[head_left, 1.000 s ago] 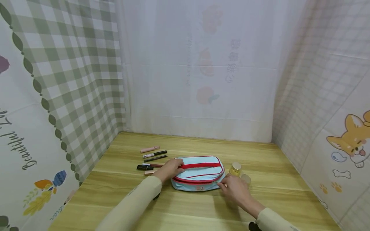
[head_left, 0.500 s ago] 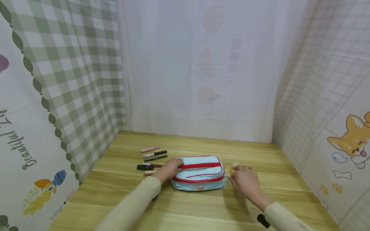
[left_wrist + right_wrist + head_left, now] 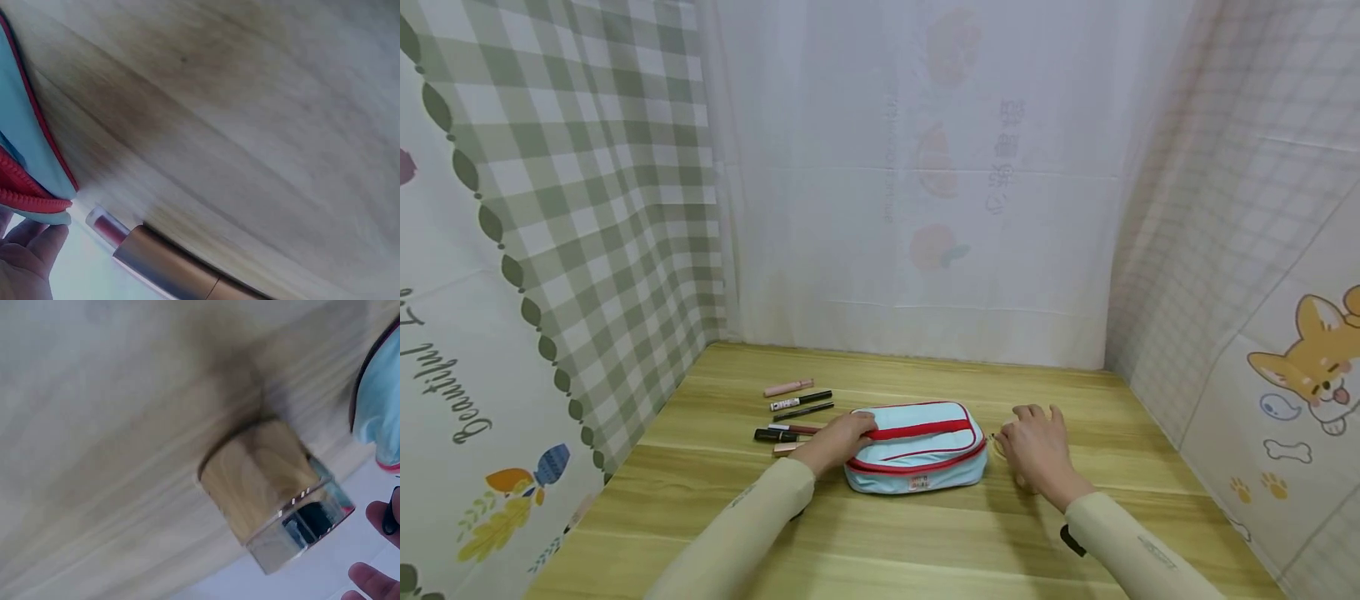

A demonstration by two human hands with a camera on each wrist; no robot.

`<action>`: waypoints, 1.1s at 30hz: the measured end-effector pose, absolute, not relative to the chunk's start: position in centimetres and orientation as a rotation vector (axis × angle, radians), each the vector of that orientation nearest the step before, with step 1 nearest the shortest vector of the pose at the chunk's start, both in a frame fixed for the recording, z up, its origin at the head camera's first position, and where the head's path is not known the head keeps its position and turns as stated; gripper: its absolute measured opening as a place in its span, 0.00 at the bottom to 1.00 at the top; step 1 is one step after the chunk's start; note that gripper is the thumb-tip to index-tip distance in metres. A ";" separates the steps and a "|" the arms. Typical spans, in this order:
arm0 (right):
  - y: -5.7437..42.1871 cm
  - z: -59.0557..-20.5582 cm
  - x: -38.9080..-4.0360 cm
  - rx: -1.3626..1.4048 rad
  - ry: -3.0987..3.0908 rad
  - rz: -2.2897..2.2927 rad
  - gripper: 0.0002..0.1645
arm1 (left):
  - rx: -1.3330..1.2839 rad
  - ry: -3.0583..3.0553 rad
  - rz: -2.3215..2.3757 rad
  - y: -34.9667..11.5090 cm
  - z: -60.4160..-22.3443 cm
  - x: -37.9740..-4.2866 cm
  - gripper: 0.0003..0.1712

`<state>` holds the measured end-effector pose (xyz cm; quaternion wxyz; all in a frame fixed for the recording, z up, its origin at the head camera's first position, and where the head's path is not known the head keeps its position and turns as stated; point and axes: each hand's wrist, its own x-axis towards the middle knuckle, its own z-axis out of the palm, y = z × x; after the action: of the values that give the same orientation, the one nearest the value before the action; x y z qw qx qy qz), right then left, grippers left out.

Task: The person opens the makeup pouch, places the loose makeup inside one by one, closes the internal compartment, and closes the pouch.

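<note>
A light-blue zip pouch with red trim (image 3: 917,479) lies on the table, a red strap (image 3: 921,430) across its lid. My left hand (image 3: 841,440) grips the pouch's left end; in the left wrist view its fingers (image 3: 47,247) pinch the edge beside the red zipper teeth (image 3: 34,203). Off the pouch's right end, my right hand (image 3: 1037,446) pinches a small dark zipper pull (image 3: 390,515) between thumb and finger, with its other fingers spread. A gold-coloured jar (image 3: 256,481) stands close by, mostly hidden behind this hand in the head view.
Left of the pouch lie several slim cosmetics: a pink tube (image 3: 788,387), a black-and-white pen (image 3: 801,401), a dark pencil (image 3: 803,412) and a black-capped tube (image 3: 775,435). A bronze lip gloss tube (image 3: 169,262) is near my left hand. Curtains surround the wooden table (image 3: 880,550).
My right hand has moved from the pouch's front right corner rightward, then back along its right end, with the zipper pull. My left hand stays on the pouch's left end.
</note>
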<state>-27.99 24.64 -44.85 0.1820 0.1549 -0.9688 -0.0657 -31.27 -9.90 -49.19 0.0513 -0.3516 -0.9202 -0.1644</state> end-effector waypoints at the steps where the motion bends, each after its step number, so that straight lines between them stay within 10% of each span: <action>1: 24.6 -44.8 -28.2 0.438 -2.736 -0.199 0.10 | -1.072 -2.799 -0.502 -9.9 -49.2 -31.3 0.04; 33: 25.5 -44.0 -30.5 0.777 -2.812 -0.176 0.08 | -0.874 -2.895 -0.527 -10.2 -48.7 -30.9 0.11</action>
<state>-30.54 25.53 -43.99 0.1090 0.2644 -0.9564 -0.0597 -30.94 -10.23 -48.68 0.0359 -0.2846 -0.9425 -0.1717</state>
